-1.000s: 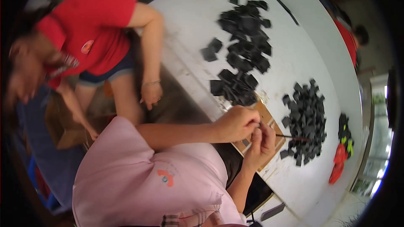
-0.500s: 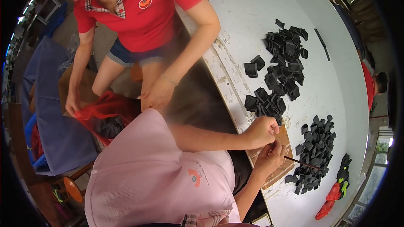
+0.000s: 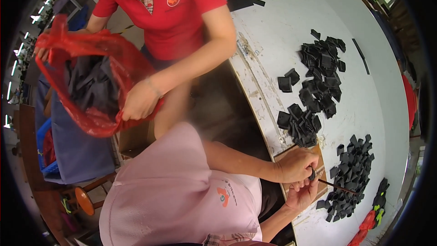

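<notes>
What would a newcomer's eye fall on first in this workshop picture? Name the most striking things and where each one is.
At upper left, a co-worker in a red shirt holds open a red plastic bag with dark cloth inside. On the white table at right lie heaps of small black pieces. At lower right, the left hand and right hand work one small piece with a thin rod.

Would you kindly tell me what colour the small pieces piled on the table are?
Black, seen best in the head view: the small pieces on the white table.
</notes>
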### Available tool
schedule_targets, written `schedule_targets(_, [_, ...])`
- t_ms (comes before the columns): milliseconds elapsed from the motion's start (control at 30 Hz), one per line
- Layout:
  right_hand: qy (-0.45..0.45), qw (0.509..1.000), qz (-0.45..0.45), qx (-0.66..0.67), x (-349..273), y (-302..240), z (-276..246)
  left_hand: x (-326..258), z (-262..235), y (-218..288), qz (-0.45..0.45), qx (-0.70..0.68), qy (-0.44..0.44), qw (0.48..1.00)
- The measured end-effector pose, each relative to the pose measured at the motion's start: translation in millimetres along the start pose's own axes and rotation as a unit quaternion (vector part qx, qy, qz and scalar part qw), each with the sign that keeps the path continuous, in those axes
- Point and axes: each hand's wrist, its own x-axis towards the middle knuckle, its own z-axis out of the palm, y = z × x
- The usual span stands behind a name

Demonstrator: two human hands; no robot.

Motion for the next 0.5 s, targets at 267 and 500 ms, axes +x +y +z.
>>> schedule_targets(267, [0.016, 0.962, -0.120, -0.245, -3, -5, -32, 10, -10, -1, -0.431, -0.459, -0.180, 0.756])
schedule_targets(500, [0.020, 0.956, -0.125, -0.266, -15, -11, -62, -3, 5, 2, -0.407, -0.387, -0.308, 0.768])
